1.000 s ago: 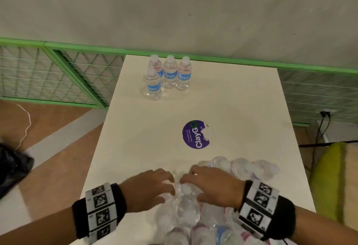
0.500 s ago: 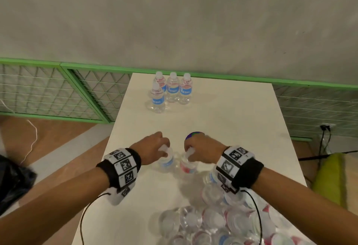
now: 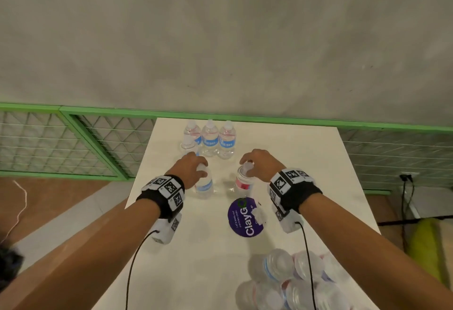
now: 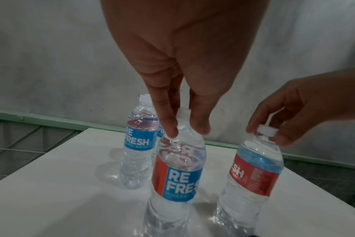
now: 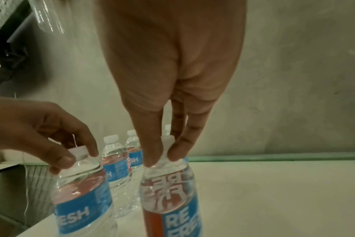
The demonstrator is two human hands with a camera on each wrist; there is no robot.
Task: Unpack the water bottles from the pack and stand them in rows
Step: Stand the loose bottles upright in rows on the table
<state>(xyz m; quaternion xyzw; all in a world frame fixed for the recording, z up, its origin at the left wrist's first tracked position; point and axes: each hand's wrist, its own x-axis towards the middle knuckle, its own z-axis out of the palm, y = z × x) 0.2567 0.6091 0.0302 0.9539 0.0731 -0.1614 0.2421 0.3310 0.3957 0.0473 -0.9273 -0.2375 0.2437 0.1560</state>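
On the white table point(image 3: 306, 162) my left hand point(image 3: 201, 172) pinches the neck of an upright water bottle point(image 3: 204, 186) from above. My right hand point(image 3: 246, 166) pinches the cap of a second upright bottle point(image 3: 244, 183) beside it. In the left wrist view the left hand point(image 4: 186, 131) holds its bottle point(image 4: 178, 174) just under the cap. The right hand point(image 5: 162, 158) holds its own bottle point(image 5: 170, 200) the same way. Both bottles are at or just above the tabletop; I cannot tell which. Several standing bottles point(image 3: 210, 138) are just behind them. The opened pack point(image 3: 289, 287) lies near me on the right.
A round purple ClayG sticker point(image 3: 246, 216) marks the table between the hands and the pack. A green-framed mesh fence point(image 3: 73, 138) and a grey wall run behind the table. A yellow-green object point(image 3: 426, 243) sits off the table's right edge. Cables hang from both wrists.
Both hands left the pack, each lifting out one bottle, and carried them forward past the sticker to just in front of the standing bottles.
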